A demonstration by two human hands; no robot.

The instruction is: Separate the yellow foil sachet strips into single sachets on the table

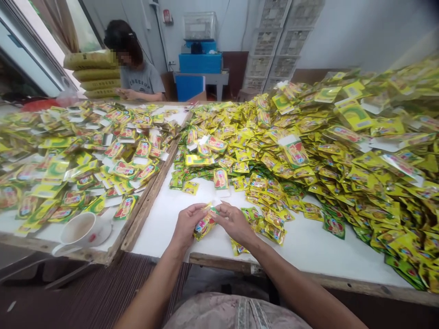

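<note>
Printed carton [205, 225], yellow with green and red, is at the lower centre of the frame, held tilted between both hands just above the white tabletop [157, 228]. The left hand [188, 225] has its thumb and fingers clamped on the carton's left side and upper edge. The right hand [233, 222] has its thumb and fingertips together at the carton's upper right end, by a white flap; whether they grip a sachet there I cannot tell.

Just above the hands lies another carton [220, 178], its white end towards them. Right of the hands, loose sachets [270, 224] lie near the wrist, and a large sachet heap [343, 169] fills the right side, some cartons on top. A carton pile [126, 169] covers the left tabletop, beyond a wooden edging [151, 201]. A white cup [78, 230] stands at lower left. At upper left, a co-worker [142, 84] in a grey shirt sits beside stacked sacks [99, 84].
</note>
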